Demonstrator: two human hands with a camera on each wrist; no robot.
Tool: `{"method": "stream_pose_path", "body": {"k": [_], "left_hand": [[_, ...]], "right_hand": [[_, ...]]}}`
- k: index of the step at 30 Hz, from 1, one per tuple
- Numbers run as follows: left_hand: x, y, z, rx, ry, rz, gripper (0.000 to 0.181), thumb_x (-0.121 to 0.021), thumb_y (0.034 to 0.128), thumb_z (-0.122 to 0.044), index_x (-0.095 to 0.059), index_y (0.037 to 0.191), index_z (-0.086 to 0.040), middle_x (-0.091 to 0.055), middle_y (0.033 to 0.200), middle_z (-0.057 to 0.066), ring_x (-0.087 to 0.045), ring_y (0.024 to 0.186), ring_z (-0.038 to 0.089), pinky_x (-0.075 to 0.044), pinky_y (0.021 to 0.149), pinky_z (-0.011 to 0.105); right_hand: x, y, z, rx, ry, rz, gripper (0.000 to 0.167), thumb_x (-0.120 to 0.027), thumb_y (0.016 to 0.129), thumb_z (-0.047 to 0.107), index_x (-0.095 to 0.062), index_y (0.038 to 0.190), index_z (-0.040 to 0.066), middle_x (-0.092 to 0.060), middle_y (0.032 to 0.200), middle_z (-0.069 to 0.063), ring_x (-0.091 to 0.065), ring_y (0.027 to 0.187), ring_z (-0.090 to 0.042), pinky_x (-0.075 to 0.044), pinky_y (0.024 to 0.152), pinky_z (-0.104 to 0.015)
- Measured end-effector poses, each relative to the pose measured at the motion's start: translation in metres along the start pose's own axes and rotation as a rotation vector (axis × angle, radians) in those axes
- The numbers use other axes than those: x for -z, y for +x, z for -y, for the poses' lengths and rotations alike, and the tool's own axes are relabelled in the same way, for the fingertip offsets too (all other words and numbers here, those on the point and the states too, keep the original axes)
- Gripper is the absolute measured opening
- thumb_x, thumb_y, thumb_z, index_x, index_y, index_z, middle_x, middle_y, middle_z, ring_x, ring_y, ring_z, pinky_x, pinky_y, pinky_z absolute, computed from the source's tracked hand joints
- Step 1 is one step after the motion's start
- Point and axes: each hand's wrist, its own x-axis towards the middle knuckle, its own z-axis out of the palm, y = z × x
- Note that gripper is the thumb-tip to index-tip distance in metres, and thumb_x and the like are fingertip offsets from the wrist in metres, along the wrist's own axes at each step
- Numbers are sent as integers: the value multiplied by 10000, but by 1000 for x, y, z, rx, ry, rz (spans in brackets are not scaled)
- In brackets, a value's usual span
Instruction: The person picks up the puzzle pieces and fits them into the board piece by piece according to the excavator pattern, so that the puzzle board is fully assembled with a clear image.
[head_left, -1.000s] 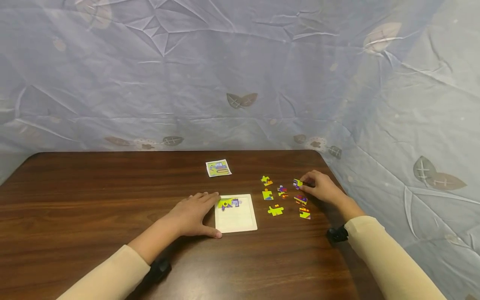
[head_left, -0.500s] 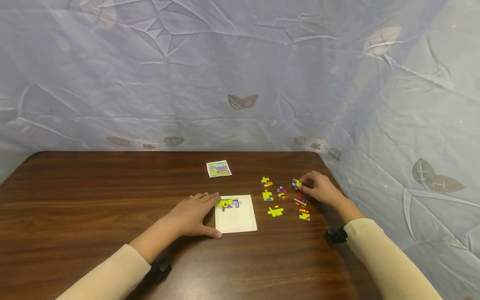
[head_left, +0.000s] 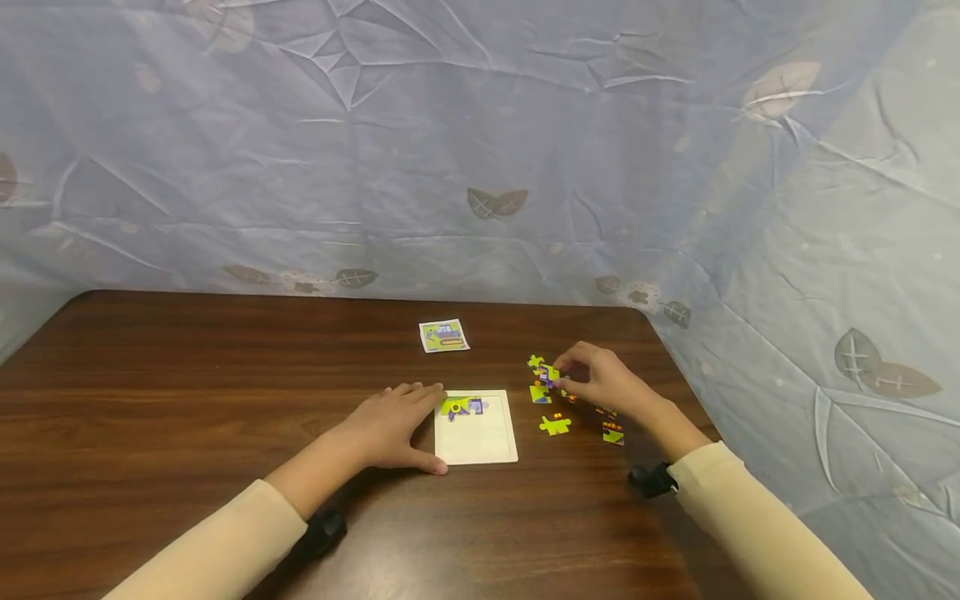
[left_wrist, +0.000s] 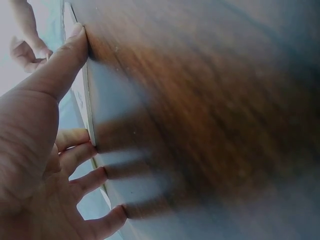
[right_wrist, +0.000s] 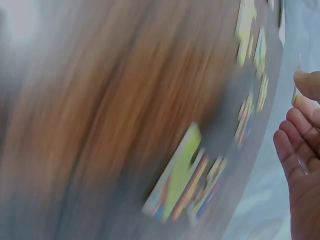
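Note:
My left hand (head_left: 390, 429) rests at the left edge of a square cream puzzle tray (head_left: 476, 442), its thumb and fingers spread along that side. In the tray's upper left lie joined pieces (head_left: 462, 407) in yellow-green and purple. My right hand (head_left: 603, 379) pinches a yellow-green and purple puzzle piece (head_left: 550, 374) between thumb and fingers, above the loose pieces right of the tray. In the right wrist view, the pinched piece shows edge-on, raised off the table. The left wrist view has the left fingertips (left_wrist: 120, 212) against the tray's edge.
Several loose puzzle pieces lie right of the tray, among them a yellow-green one (head_left: 555, 426) and one near the right wrist (head_left: 612, 432). Behind the tray lies a small picture card (head_left: 444, 335) of a digger. Patterned cloth (head_left: 420, 167) hangs behind the brown table (head_left: 225, 367).
My right hand has lifted the puzzle piece from the far right of the loose pieces and carried it left, toward the tray. The left hand stays at the tray's edge.

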Motion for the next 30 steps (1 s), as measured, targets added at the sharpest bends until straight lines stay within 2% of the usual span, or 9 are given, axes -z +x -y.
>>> {"method": "stream_pose_path", "body": {"k": [4,9,17,22,30], "left_hand": [[1,0,-1,-1,2,-1,1095,-805,793,-684,-381,1626,-114,-364,1710,94,-341,1578,411,-286,1260,666],[1,1,0,0,7,-2,1098,-800,791,-695,-384,1624,-114,-368,1709,92,-343,1579,408,-292,1254,671],[1,0,-2,2,4,0,1094,-810,788,-683,-392,1619,-107,-379,1702,100,-350,1573,412,-296,1251,673],[1,1,-3,8,-3,8,1091,-811,791,-678,-387,1623,-114,-372,1707,93,-341,1579,406,-289,1256,669],[2,-1,-3,19,-8,12,1088,-811,797,-669,-381,1625,-111,-365,1709,98,-335,1581,405,-280,1260,670]], "right_hand": [[-8,7,17,67,-1,55,218,-784,946,157,-730,1125,45,-699,1091,-100,-692,977,-241,-613,861,-427],[-19,12,36,104,-28,124,232,-768,964,205,-740,1154,75,-681,1081,-95,-676,984,-242,-602,852,-429],[-34,17,57,171,-35,164,251,-763,969,201,-741,1166,46,-697,1109,-79,-695,1054,-235,-613,937,-394],[-42,18,62,189,-55,189,255,-758,970,182,-727,1173,31,-701,1131,-79,-703,1065,-238,-609,959,-353],[-46,22,68,156,-79,199,211,-746,973,171,-733,1141,45,-694,1114,-69,-677,1044,-210,-601,957,-366]]}}
